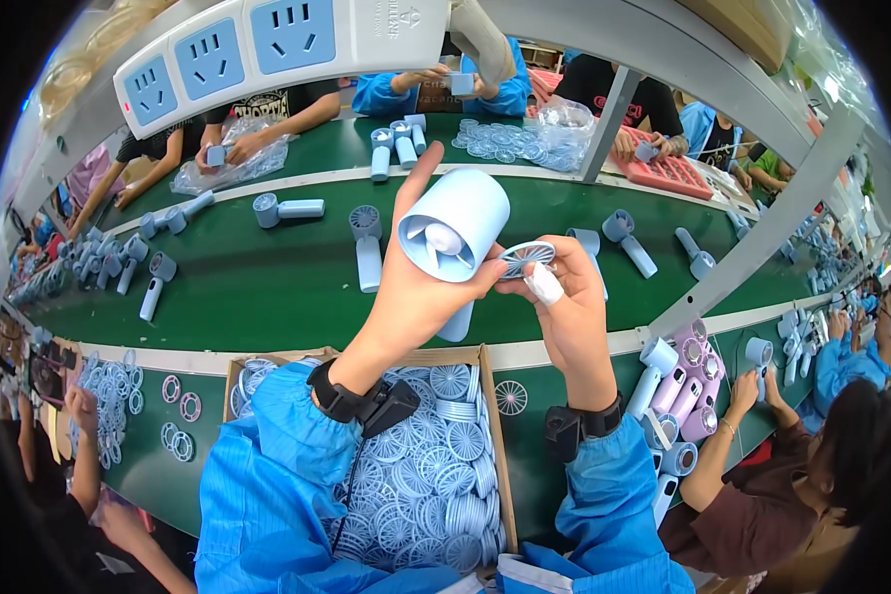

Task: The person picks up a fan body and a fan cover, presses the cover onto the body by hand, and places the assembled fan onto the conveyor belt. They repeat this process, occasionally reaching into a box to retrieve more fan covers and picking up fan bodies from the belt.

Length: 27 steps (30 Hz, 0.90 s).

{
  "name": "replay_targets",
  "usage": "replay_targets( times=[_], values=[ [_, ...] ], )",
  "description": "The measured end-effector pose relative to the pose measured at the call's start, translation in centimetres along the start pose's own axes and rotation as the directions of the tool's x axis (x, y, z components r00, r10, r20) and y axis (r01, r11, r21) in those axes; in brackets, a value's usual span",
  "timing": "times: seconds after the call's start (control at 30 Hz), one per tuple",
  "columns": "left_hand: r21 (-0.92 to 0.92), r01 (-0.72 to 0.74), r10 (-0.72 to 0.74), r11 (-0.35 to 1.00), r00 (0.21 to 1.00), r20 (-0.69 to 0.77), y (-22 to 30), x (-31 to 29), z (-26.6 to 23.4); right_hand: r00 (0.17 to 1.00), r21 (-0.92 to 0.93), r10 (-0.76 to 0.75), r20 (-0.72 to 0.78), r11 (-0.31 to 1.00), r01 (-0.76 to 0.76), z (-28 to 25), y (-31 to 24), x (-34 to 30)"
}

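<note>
My left hand [411, 282] is wrapped around a light blue handheld fan [477, 210], its round head tilted so the white hub and blades show in the uncovered opening. The fan's handle points down below the hand. Beside it, my right hand [567, 297] pinches a round spoked fan grille [527, 259] between thumb and fingers, close to the fan's rim. White tape wraps the right thumb. Under my forearms, a cardboard box [508, 475] holds a heap of the same light blue grilles [436, 460]. One loose grille [512, 397] lies just right of the box.
A green conveyor belt [307, 262] crosses ahead, with several blue fans on it. Purple and blue fans [688, 381] cluster at right; rings [109, 396] pile at left. A power strip [277, 49] and metal frame [738, 238] stand close above. Co-workers sit across and on both sides.
</note>
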<state>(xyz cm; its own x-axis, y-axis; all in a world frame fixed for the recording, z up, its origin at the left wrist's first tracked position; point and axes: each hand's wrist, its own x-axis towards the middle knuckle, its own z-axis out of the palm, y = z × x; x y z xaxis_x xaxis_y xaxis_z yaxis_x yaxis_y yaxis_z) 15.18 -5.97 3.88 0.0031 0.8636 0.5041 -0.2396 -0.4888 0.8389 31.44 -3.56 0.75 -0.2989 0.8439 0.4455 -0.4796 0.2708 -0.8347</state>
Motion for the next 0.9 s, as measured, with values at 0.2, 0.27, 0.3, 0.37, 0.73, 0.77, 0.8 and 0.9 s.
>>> replay_targets(
  times=[0.2,0.27,0.3,0.37,0.73,0.77,0.8,0.9],
  values=[
    [0.078,-0.163,0.162,0.984,0.987,0.009,-0.3,0.0,-0.3,0.984,-0.005,0.077,0.161,0.997,-0.077,-1.6,-0.8,0.0],
    [0.073,-0.115,0.113,0.991,0.993,0.028,0.1,0.0,-0.4,0.969,-0.014,0.106,0.222,0.994,-0.106,-2.1,-1.2,-0.1],
    [0.071,-0.091,0.088,0.993,0.995,0.038,0.1,0.0,-0.5,0.961,0.013,0.122,0.247,0.992,-0.129,-2.3,-1.3,-0.1],
    [0.043,-0.084,0.082,0.996,0.996,0.037,0.2,0.0,-0.2,0.942,0.068,0.15,0.3,0.982,-0.178,-2.4,-1.3,-0.2],
    [0.035,0.053,-0.051,0.998,0.998,-0.041,-0.6,0.1,0.2,0.992,0.009,-0.024,0.121,1.0,0.023,-0.4,-0.6,-0.2],
    [0.07,0.079,-0.08,0.994,0.997,-0.002,-1.1,0.1,0.1,0.996,-0.129,-0.074,0.048,0.988,0.08,0.0,-0.9,-0.2],
    [0.105,0.105,-0.109,0.989,0.993,0.037,-1.6,0.1,0.0,0.996,-0.132,-0.075,0.048,0.988,0.081,0.3,-1.2,-0.2],
    [0.145,0.136,-0.151,0.98,0.984,0.095,-2.9,-0.3,-0.2,0.845,-0.852,-0.504,0.181,0.349,0.39,1.4,-1.4,-0.6]
  ],
)
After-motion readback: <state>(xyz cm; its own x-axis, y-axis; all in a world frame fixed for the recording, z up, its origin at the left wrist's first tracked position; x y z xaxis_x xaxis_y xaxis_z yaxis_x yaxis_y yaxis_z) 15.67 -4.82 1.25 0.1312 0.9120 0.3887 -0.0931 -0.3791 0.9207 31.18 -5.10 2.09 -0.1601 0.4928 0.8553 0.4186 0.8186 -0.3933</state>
